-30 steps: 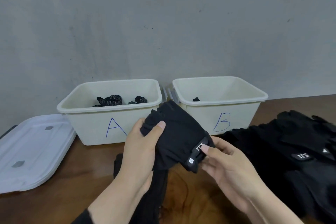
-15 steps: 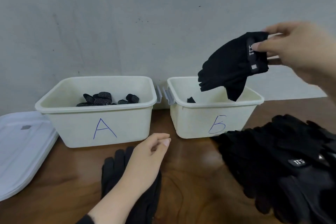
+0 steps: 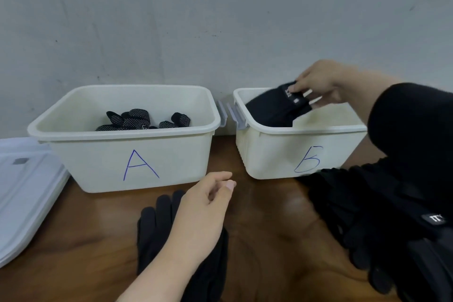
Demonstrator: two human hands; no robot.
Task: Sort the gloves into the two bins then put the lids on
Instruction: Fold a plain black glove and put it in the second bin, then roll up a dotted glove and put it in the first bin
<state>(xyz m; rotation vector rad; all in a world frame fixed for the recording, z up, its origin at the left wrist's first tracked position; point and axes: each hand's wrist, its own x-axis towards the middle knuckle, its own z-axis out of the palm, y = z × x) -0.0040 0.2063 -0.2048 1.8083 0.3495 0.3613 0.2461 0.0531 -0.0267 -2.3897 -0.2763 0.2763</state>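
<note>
- Half a second ago the right hand [image 3: 321,81] held the black glove [image 3: 274,110] high above bin B [image 3: 289,152]; now it has come down, and the glove sits inside the bin's rim, its cuff pinched between thumb and fingertips.
- Nearest, the left hand [image 3: 203,213] hovers over the wooden table [image 3: 269,240], fingers loosely curled, thumb tip near the forefinger, holding nothing.
- Directly beneath that hand lies a flat black glove on the table [image 3: 157,230], its fingers pointing towards the bins; the wrist covers much of it.
- To the left hand's right, below the right sleeve [image 3: 411,130], a heap of black gloves [image 3: 367,216] runs off the frame edge; single gloves are hard to tell apart.
- Far to its left, pale plastic lids [image 3: 27,193] lie stacked, cut off by the frame.
- Beyond the left hand stands bin A [image 3: 137,154], cream plastic with rounded corners, holding dotted black gloves [image 3: 139,119].
- Bin B stands just beside bin A, their grey side clips [image 3: 230,113] nearly meeting.
- Behind both rises a grey, mottled wall [image 3: 196,19].
</note>
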